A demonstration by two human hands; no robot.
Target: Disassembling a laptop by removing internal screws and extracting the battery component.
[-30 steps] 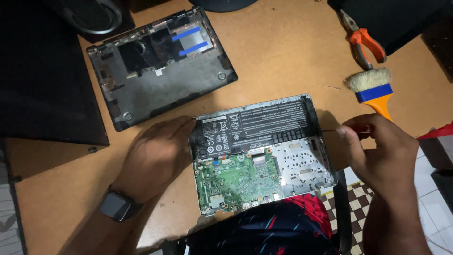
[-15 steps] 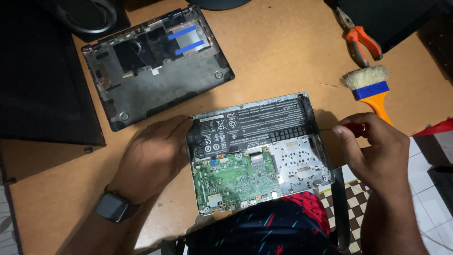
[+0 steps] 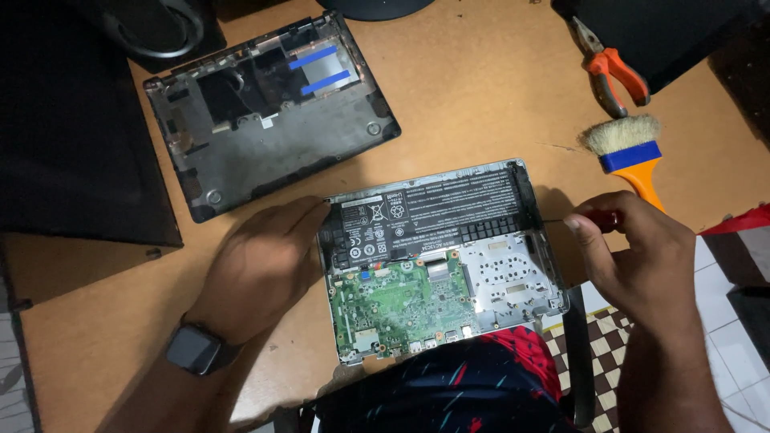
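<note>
Matt wooden table (image 3: 481, 96), glossy green circuit board (image 3: 397, 301), soft-bristled brush (image 3: 622, 136) with smooth orange plastic handle.

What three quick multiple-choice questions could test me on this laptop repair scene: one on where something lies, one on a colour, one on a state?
1. Where does the removed bottom cover lie?
A. On the table beyond the opened laptop, toward the left
B. Under the brush
C. On the person's lap

2. What colour is the band on the brush?
A. Green
B. Blue
C. White

3. In what state is the opened laptop?
A. Lid shut
B. Wrapped in cloth
C. Its battery and green circuit board exposed

Answers: 1 A, the cover sits up-left of the laptop. 2 B, a blue band lies between bristles and orange handle. 3 C, the inner parts show, while the left hand steadies its edge and the right hand holds a screwdriver.
</note>
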